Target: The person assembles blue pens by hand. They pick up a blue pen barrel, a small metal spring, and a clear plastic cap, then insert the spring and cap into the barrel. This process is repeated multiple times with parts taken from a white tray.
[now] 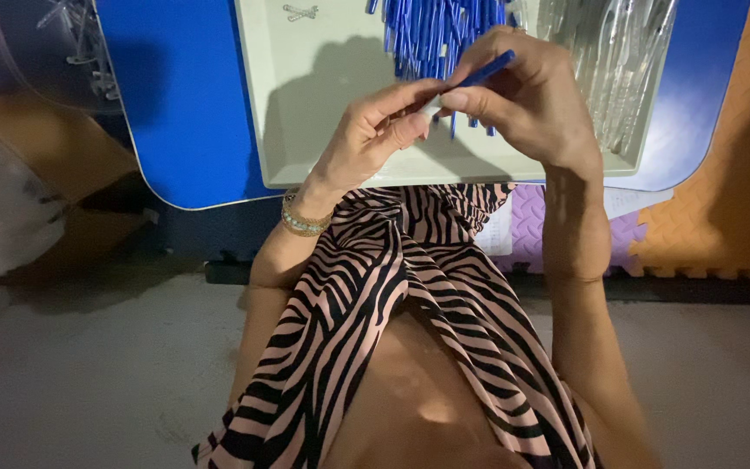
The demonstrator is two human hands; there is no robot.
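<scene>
A blue table top [184, 104] with a pale rim sits over a grey floor, with orange and purple foam mats [722, 174] beside it. On the table stands a shallow pale green tray [305, 95]. At the tray's far edge lies a heap of blue pen refills [431, 30], and to the right of that heap a pile of clear plastic pen barrels [618, 52]. Above the tray's near edge, the right hand [531, 100] pinches a blue pen piece [479, 74] between thumb and fingers. Its long axis runs on a slant, the blue end pointing up and away to the right, the pale end pointing down to the left. The left hand [375, 130], a gold bracelet [301, 217] at its wrist, closes thumb and forefinger on that pale end. A zebra-striped garment [392, 295] lies below the tray.
</scene>
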